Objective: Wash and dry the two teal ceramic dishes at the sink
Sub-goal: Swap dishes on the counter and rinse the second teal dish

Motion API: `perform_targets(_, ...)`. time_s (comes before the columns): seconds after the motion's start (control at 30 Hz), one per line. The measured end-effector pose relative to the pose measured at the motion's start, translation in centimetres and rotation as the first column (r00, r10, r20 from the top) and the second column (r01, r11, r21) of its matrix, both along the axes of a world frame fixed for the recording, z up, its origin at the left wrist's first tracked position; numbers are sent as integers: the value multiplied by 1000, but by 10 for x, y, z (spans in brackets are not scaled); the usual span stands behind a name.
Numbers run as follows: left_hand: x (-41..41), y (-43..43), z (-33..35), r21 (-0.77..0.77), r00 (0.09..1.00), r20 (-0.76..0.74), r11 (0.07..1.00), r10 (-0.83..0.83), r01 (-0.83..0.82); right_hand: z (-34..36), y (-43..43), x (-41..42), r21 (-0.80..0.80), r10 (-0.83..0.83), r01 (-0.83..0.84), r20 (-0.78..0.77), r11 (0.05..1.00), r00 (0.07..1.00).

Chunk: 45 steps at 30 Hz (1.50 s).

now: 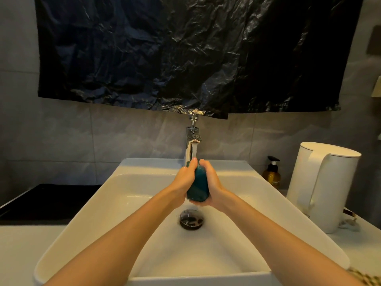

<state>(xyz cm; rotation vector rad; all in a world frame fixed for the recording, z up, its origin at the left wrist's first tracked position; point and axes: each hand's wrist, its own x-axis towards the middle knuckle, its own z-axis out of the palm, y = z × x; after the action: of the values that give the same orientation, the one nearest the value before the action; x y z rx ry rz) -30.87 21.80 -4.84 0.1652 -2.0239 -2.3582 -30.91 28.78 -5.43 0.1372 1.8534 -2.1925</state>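
forearms cross the sink — left hand and right hand both curl round the teal dish.

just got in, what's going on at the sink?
A person is washing a teal dish over the white sink. The left grip and right grip both hold it, one on each side, right under the faucet, where water appears to be running. Only this one teal dish is in view, and drying has not yet begun. A white kettle and an amber soap bottle stand on the counter to the right, untouched.
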Motion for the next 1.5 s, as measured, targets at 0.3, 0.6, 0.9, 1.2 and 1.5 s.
perform_targets(0.3,-3,-10,7,15,995,7,995,99,-99,-8,-5,-4,228,44,91,-524,969,851)
perform_targets(0.6,9,3,-5,-180,962,-273,983,-12,-38,1,9,-3,-164,-1,10,58,986,998)
perform_targets(0.9,8,2,3,-132,991,-132,990,24,-41,-9,-11,-15,4,-89,90,-30,996,996)
perform_targets(1.2,-3,-1,1,-138,996,-82,990,-46,34,-6,3,-14,87,-121,136,-157,987,980)
perform_targets(1.5,-5,-9,7,155,997,38,986,-62,55,-18,7,-21,263,20,222,-687,939,727)
